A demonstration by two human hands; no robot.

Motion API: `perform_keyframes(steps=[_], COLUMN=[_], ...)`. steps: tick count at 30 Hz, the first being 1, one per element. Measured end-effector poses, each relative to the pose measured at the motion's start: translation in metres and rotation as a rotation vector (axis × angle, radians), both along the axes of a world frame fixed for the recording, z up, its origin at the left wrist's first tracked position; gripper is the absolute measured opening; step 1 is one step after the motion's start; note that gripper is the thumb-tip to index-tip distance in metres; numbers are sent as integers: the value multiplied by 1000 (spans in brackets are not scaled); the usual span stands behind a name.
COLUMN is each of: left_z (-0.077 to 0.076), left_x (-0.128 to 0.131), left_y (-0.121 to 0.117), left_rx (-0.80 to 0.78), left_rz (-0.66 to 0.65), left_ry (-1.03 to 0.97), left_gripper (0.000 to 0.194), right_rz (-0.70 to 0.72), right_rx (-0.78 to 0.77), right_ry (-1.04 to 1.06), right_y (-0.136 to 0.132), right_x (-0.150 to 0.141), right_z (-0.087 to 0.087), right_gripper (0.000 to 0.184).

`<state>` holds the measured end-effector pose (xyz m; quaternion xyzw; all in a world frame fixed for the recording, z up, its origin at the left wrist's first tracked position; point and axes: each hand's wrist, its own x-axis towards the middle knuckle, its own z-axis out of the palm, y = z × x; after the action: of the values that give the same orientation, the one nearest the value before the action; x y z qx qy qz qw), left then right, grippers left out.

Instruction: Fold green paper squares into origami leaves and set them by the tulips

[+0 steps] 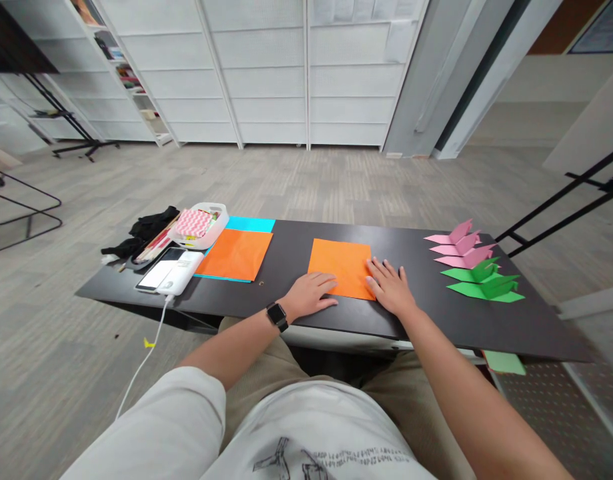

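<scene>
A flat square sheet of orange paper [341, 267] lies on the dark table in front of me. My left hand [311, 295] rests at its lower left corner, fingers stretched out over the paper's edge. On the opposite side, my right hand [390, 287] lies flat with fingers spread, the fingertips touching the sheet's right edge. Neither hand grips anything. Farther left is more orange paper [241, 255], lying on top of blue paper [251, 223].
Folded pink paper cranes [461, 245] and green paper cranes [486, 283] stand in a row at the right. At the left are a white basket [219, 230], a phone [161, 269], a cabled white power bank [181, 272] and a black cloth [151, 227]. The table's near edge [356, 331] borders my lap.
</scene>
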<state>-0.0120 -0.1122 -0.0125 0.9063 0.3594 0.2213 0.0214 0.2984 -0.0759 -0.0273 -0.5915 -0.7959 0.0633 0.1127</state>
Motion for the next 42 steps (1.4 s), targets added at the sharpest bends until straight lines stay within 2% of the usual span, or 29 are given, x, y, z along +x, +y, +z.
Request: perform_keyframes(steps=[5, 8, 11, 18, 23, 28, 34, 36, 40, 42], left_z=[-4, -4, -4, -4, -3, -2, 3, 6, 15, 17], left_x=[-1, -2, -2, -2, -4, -5, -5, -6, -20, -31], left_y=[1, 1, 0, 1, 6, 9, 5, 3, 2, 5], left_rx=[18, 26, 25, 15, -58, -107, -124, -130, -126, -119], left_rz=[41, 59, 76, 104, 155, 173, 148, 138, 113, 160], left_ry=[7, 19, 27, 2, -99, -208, -280, -286, -270, -272], left_gripper=[46, 45, 41, 33, 25, 22, 23, 28, 64, 75], right_rz=[115, 246, 299, 328, 360, 393, 320, 299, 208, 170], right_rx=[155, 172, 193, 216, 239, 277, 296, 270, 218, 208], right_ry=[170, 210, 213, 262, 283, 274, 323, 376, 523, 576], right_y=[-2, -4, -5, -4, -8, -9, -6, -8, -11, -12], right_x=[9, 11, 12, 12, 11, 6, 6, 7, 11, 14], right_z=[-5, -5, -5, -5, 0, 4, 3, 6, 10, 10], right_gripper=[47, 57, 64, 59, 61, 47, 25, 28, 29, 29])
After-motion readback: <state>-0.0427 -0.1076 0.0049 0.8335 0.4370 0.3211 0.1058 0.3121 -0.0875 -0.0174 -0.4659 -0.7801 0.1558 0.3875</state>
